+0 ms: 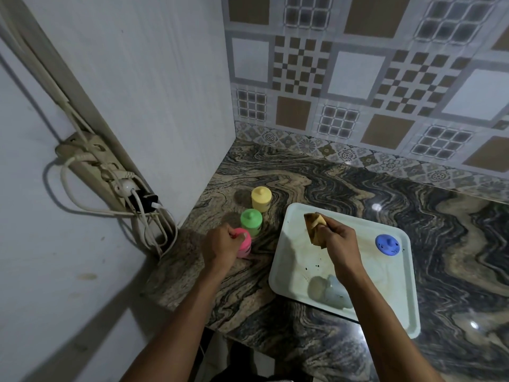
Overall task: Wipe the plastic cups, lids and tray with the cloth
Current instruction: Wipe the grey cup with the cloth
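Note:
A pale tray (385,304) with dark specks lies on the marbled counter. On it lie a blue lid (387,244) at the far right and a clear bluish cup (334,292) on its side near the front, partly behind my right forearm. My right hand (340,239) holds a bunched tan cloth (315,226) above the tray's left part. Left of the tray stand three lidded cups in a row: yellow (261,199), green (251,222) and pink (243,245). My left hand (220,244) grips the pink cup at its top.
The counter (454,244) ends in a front edge close to my body. A white side panel (137,106) bounds it on the left, patterned wall tiles at the back. A power strip with plugs and cables (121,186) hangs left of the panel.

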